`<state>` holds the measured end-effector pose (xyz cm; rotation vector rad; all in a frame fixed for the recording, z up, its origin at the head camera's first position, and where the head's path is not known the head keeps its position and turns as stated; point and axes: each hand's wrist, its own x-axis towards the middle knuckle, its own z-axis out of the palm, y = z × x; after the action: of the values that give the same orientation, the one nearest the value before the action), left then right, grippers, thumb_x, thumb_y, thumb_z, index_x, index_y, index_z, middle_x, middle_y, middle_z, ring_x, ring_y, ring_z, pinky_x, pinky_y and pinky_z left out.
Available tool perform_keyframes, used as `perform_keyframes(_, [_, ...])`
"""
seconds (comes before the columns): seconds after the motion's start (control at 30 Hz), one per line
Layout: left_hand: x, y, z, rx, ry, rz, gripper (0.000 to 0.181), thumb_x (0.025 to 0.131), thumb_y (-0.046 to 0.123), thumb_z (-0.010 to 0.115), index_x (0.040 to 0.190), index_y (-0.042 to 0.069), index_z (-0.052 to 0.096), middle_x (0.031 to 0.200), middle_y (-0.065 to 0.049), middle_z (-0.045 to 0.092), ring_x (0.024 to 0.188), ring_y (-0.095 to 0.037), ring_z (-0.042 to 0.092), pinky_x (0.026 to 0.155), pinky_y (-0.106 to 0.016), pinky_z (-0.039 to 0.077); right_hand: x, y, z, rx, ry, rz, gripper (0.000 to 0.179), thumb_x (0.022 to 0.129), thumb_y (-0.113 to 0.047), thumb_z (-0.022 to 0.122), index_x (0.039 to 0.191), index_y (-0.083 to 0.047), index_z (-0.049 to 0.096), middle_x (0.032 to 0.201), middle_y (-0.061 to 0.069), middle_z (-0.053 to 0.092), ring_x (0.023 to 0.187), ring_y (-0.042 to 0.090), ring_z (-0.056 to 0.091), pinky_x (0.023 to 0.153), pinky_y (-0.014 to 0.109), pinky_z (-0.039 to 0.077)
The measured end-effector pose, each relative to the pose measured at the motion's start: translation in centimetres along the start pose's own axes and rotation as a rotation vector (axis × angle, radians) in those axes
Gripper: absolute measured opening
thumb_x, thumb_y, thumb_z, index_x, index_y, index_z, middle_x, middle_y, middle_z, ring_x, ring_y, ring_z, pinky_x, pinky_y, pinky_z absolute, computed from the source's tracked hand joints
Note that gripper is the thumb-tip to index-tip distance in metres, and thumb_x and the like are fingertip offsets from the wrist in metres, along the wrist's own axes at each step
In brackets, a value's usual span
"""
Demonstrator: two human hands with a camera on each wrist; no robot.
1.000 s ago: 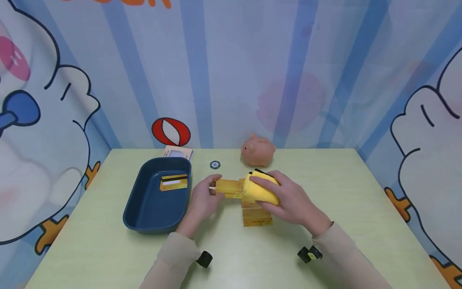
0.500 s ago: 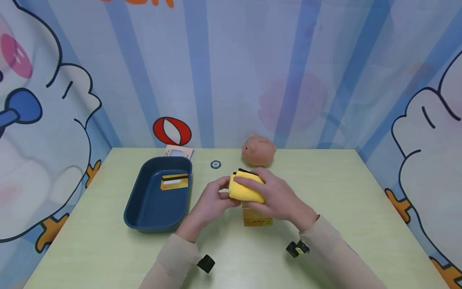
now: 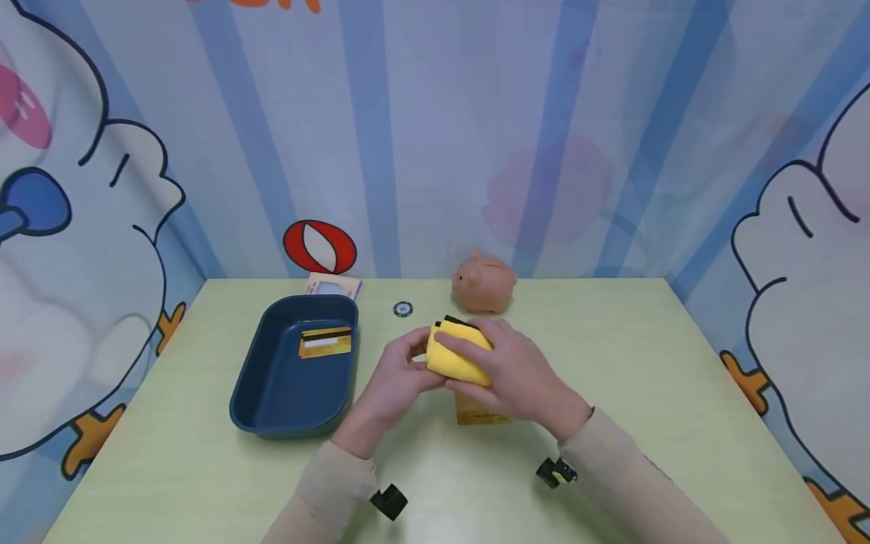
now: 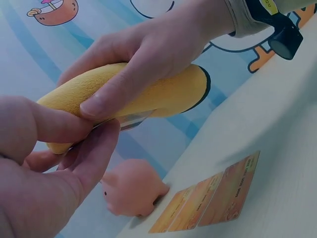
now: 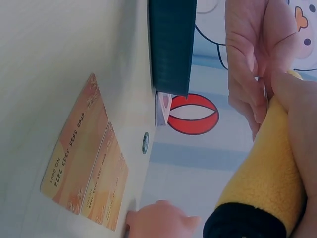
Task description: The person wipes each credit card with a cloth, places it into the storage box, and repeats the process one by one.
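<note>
My right hand (image 3: 519, 374) grips a yellow cloth (image 3: 445, 363) with black edging, folded into a thick pad, above the table. My left hand (image 3: 397, 370) pinches the near end of a gold bank card (image 4: 136, 119), whose edge peeks out under the cloth in the left wrist view. Most of that card is covered by cloth and fingers. Below the hands lie several more gold bank cards (image 5: 74, 148) in an overlapping row, partly hidden in the head view.
A dark blue tub (image 3: 292, 397) stands at the left, with a gold card (image 3: 325, 344) inside, stripe side up. Behind are a pink piggy bank (image 3: 484, 283), a poker chip (image 3: 403, 309) and a pale flat box (image 3: 333, 285) at the back edge.
The right hand has slid left with the yellow cloth, over the card the left hand pinches, so that card is now mostly covered. The hands now meet.
</note>
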<state>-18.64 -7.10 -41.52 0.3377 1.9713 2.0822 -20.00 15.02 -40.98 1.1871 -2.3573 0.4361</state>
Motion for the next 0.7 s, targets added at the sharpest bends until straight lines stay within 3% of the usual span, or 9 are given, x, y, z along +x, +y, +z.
perform_keyframes(0.2, [-0.2, 0.5, 0.3, -0.049, 0.032, 0.005, 0.063, 0.093, -0.004, 0.075, 0.151, 0.01, 0.054, 0.125, -0.017, 0.053, 0.101, -0.028, 0.075, 0.093, -0.037, 0.062, 0.0, 0.1, -0.5, -0.021, 0.005, 0.002, 0.065, 0.094, -0.046, 0.076, 0.153, -0.03, 0.053, 0.132, 0.018, 0.058, 0.106, 0.029, 0.059, 0.078, 0.046, 0.06])
perform_keyframes(0.4, [-0.6, 1.2, -0.2, -0.1, 0.064, -0.011, 0.059, 0.096, -0.005, 0.071, 0.15, 0.01, 0.055, 0.119, -0.017, 0.055, 0.103, -0.029, 0.076, 0.092, -0.04, 0.062, -0.1, 0.6, -1.1, 0.012, 0.018, 0.011, 0.067, 0.091, -0.038, 0.081, 0.152, -0.029, 0.055, 0.133, 0.018, 0.058, 0.108, 0.03, 0.059, 0.081, 0.046, 0.06])
perform_keyframes(0.7, [-0.9, 1.3, -1.1, -0.158, 0.078, -0.023, 0.058, 0.095, -0.011, 0.066, 0.149, 0.011, 0.057, 0.116, -0.017, 0.052, 0.103, -0.031, 0.075, 0.088, -0.039, 0.063, -1.1, 1.4, -1.4, 0.02, 0.013, 0.02, 0.067, 0.091, -0.037, 0.082, 0.152, -0.028, 0.056, 0.136, 0.02, 0.057, 0.112, 0.031, 0.06, 0.082, 0.046, 0.061])
